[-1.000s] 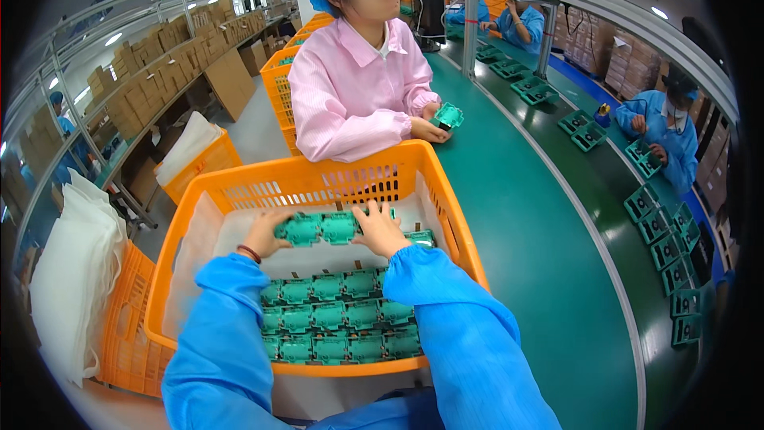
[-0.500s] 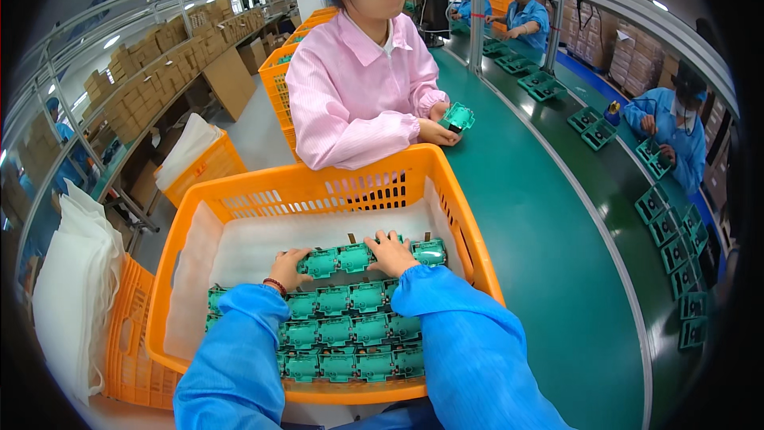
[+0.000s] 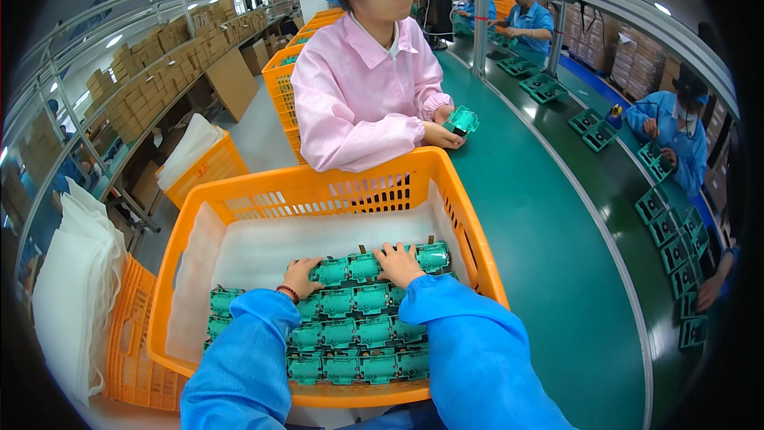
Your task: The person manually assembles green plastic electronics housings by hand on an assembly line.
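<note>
Several green plastic housings [image 3: 371, 299] lie in rows inside an orange plastic crate [image 3: 164, 302] in front of me. My left hand [image 3: 302, 276] holds the left end of the farthest row [image 3: 333, 272], its fingers curled against the end housing. My right hand [image 3: 399, 263] grips the same row from above, right of its middle, with fingers bent over the far side. To the right of that hand, one shiny-topped housing [image 3: 432, 256] shows at the row's end. My forearms hide parts of the nearer rows.
White foam sheeting [image 3: 263, 237] lines the crate. Beyond it, a person in pink [image 3: 358, 95] holds a green part [image 3: 461, 121]. On the right runs a green conveyor bench [image 3: 549, 271] with dark-centred green parts [image 3: 683, 279]. White sheets [image 3: 76, 287] are piled at left.
Both hands and the farthest row have shifted slightly right and toward me, closer to the row below. Another person's hand has appeared by the conveyor at far right.
</note>
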`<state>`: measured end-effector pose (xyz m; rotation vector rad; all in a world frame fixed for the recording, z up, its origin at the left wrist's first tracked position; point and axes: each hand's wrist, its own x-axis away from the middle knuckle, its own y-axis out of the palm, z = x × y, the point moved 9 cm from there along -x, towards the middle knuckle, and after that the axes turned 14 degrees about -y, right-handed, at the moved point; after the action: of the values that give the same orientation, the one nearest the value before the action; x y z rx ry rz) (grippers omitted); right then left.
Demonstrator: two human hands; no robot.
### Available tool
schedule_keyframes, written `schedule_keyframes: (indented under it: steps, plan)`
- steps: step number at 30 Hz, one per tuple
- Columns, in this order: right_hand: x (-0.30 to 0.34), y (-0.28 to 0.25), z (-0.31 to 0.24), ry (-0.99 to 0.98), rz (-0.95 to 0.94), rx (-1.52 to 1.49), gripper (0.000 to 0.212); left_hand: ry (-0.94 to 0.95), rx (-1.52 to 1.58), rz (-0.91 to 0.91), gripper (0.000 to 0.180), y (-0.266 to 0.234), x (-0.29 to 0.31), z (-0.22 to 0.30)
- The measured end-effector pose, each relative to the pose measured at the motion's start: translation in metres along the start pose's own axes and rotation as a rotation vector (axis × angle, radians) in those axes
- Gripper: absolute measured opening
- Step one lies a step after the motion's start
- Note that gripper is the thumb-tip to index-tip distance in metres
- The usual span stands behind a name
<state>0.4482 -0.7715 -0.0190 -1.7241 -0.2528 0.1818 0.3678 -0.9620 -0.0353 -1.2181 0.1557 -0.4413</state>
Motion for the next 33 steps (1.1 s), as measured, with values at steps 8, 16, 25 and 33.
schedule_keyframes:
  steps: [8, 16, 25, 33]
  plan:
    - [0.003, 0.010, 0.000, 0.042, -0.002, 0.054, 0.064, -0.039, -0.140, 0.046, 0.068, 0.005, 0.002, 0.006]
    - [-0.005, 0.016, 0.000, 0.028, 0.180, 0.082, 0.065, -0.035, -0.092, 0.003, 0.068, 0.013, -0.008, -0.003]
    - [0.026, -0.072, 0.038, 0.202, 0.054, 0.113, 0.046, -0.043, -0.186, -0.103, 0.067, 0.012, -0.012, 0.011]
    - [0.183, -0.249, -0.010, 0.005, 0.462, 0.046, 0.035, 0.408, 0.097, -0.052, 0.064, 0.003, 0.006, 0.162]
